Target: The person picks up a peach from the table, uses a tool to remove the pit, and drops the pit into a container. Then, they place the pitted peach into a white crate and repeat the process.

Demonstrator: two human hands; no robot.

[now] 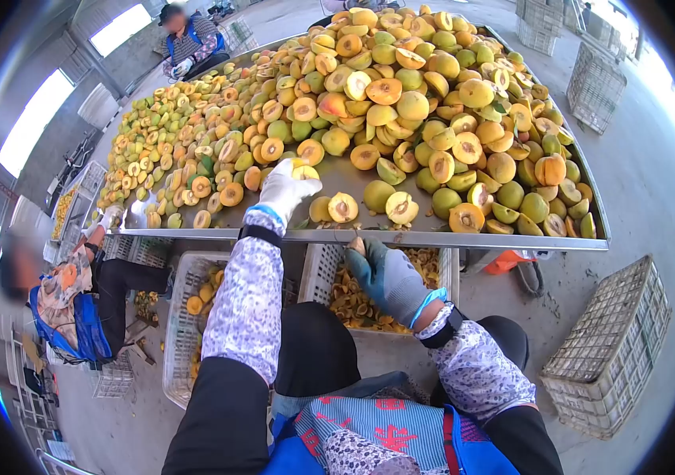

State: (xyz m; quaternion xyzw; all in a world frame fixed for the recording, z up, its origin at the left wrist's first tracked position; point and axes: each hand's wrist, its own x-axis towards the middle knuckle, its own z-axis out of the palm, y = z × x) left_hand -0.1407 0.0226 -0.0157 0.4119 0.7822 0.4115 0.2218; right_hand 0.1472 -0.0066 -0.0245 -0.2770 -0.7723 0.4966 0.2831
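Observation:
My left hand (288,190), in a white glove, reaches over the metal table (306,235) with its fingers closed on a halved yellow peach (304,172). Two cut peach pieces, one a peach half (343,207) with its cut face up, lie just right of that hand. My right hand (389,281), in a grey and teal glove, is at the table's front edge above a crate (318,273) of peach scraps (353,305). Its fingers are curled, and what they hold, if anything, is hidden.
A large heap of halved peaches (401,95) covers much of the table. Another crate (187,293) holding peaches stands left of my legs. Stacked crates (610,348) are on the floor at right. One person (76,309) sits at left; another person (193,43) works at the far corner.

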